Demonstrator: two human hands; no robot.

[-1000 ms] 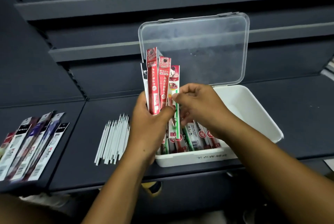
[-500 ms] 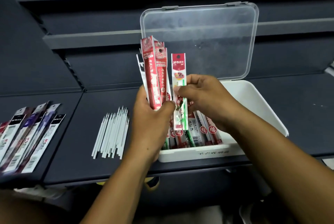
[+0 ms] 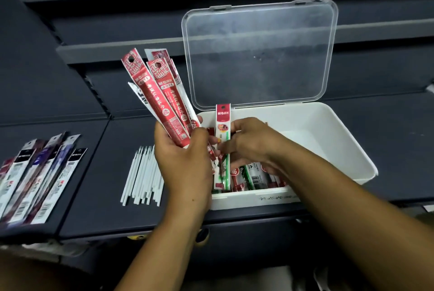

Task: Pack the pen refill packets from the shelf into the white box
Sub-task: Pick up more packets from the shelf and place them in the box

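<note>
Pen refill packets, dark-printed lot: fanned flat on the dark shelf at far left. Long, narrow, glossy film sleeves. Judged feather-light, floppy and slick, so best pinched across the width near mid-length or at the printed header end.
White refill sticks: loose bundle of thin straight tubes, lying on the shelf just left of the hands.
Left hand: curled round the lower ends of a fan of red packets, held upright and tilted left.
1 green-refill packet: upright over the box's near-left corner, pinched at mid-length by the right hand.
White box: matte rigid plastic with rounded corners, its clear hinged lid standing open. Packed packets lie along its near wall.
</note>
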